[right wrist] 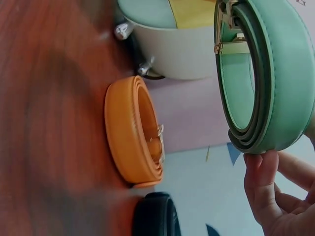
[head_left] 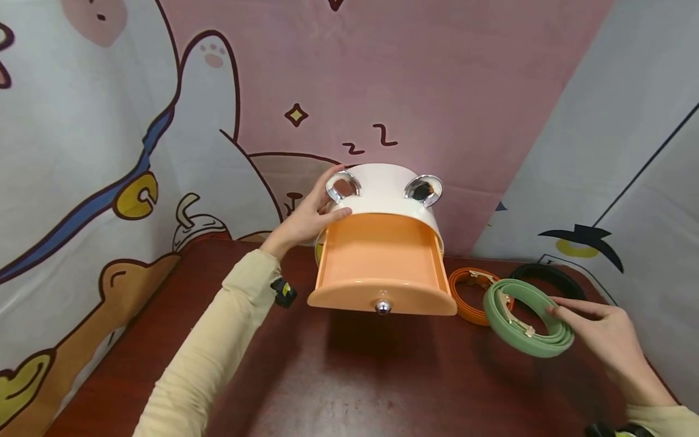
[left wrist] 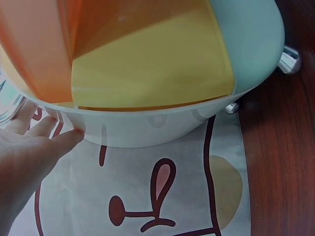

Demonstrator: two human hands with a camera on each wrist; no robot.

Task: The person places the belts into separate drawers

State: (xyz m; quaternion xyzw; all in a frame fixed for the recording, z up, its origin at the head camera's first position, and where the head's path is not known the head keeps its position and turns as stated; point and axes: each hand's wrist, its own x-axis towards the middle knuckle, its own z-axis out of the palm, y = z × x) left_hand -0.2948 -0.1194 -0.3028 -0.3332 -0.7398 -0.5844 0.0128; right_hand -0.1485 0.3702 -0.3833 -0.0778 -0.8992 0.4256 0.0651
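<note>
A white rounded drawer box with two shiny silver eye-like rings on top stands on the table. Its top orange drawer is pulled out and holds nothing that I can see; a yellow drawer front and a mint-green one show in the left wrist view. My left hand grips the box's upper left side, thumb at the front edge. Between thumb and fingers, my right hand pinches a coiled green belt with a gold buckle, raised above the table right of the drawer.
A coiled orange belt lies on the table right of the box, with a coiled black belt beyond it. The reddish-brown table ends at a cartoon-printed cloth backdrop.
</note>
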